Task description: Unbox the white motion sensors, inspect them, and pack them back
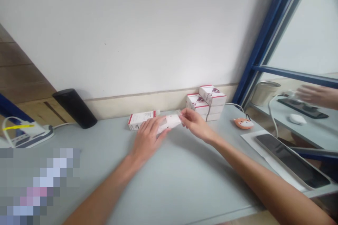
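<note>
Both my arms reach out over a pale grey table [171,179]. My left hand [148,137] lies on a small white box [170,122], fingers curled over its left end. My right hand [194,123] pinches the same box at its right end. Just behind it a white and red box [141,119] lies flat near the wall. To the right a stack of several white and red boxes [207,102] stands against the wall.
A black cylinder [75,108] leans at the back left beside a white device with a yellow band [25,133]. An orange figurine [243,123] and a dark tablet [292,160] lie at the right. Behind a blue frame [266,31], another person's hand [314,95] hovers over a second desk.
</note>
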Action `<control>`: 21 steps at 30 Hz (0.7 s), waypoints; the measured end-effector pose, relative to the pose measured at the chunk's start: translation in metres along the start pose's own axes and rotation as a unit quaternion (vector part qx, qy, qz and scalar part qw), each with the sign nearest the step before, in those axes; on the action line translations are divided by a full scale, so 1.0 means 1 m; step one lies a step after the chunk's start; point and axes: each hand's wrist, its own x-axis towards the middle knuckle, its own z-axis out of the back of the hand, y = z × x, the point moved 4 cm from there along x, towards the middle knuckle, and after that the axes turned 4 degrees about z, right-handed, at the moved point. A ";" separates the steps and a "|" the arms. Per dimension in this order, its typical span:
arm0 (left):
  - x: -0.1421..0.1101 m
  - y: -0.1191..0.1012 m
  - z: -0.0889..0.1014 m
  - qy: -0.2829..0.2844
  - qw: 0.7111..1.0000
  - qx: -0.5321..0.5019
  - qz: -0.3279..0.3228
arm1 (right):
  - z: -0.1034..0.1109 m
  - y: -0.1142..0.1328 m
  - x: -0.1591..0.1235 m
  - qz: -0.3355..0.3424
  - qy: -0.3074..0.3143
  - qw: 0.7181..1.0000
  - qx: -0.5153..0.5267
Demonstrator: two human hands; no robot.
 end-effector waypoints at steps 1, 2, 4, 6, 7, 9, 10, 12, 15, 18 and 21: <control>0.001 0.001 0.000 0.008 0.998 -0.041 0.038 | 0.001 0.001 0.000 0.009 -0.007 1.000 -0.020; 0.002 0.003 -0.001 0.016 0.991 -0.096 0.094 | 0.002 0.002 0.001 0.017 -0.012 0.999 -0.035; 0.002 0.010 -0.006 0.030 0.950 -0.211 0.229 | 0.001 0.000 0.000 0.016 -0.009 0.999 -0.046; 0.001 0.015 -0.013 0.038 0.896 -0.292 0.333 | -0.003 -0.004 0.000 -0.006 0.006 1.000 -0.029; 0.000 0.017 -0.016 0.042 0.875 -0.315 0.365 | -0.005 -0.007 -0.001 -0.016 0.016 1.000 -0.015; 0.001 0.020 -0.020 0.056 0.849 -0.340 0.400 | -0.009 -0.012 -0.001 -0.028 0.026 0.999 0.014; 0.001 0.021 -0.021 0.070 0.837 -0.353 0.412 | -0.010 -0.014 -0.001 -0.032 0.027 0.999 0.026; 0.001 0.021 -0.022 0.097 0.796 -0.403 0.441 | -0.011 -0.020 -0.001 -0.046 0.022 0.998 0.042; 0.003 0.019 -0.019 0.098 0.678 -0.550 0.479 | -0.007 -0.028 0.001 -0.082 0.004 0.995 0.064; 0.009 0.018 -0.012 0.066 0.576 -0.681 0.448 | -0.001 -0.035 0.003 -0.112 -0.019 0.987 0.111; 0.010 0.020 -0.009 0.084 0.582 -0.709 0.389 | 0.002 -0.038 0.006 -0.127 -0.034 0.978 0.165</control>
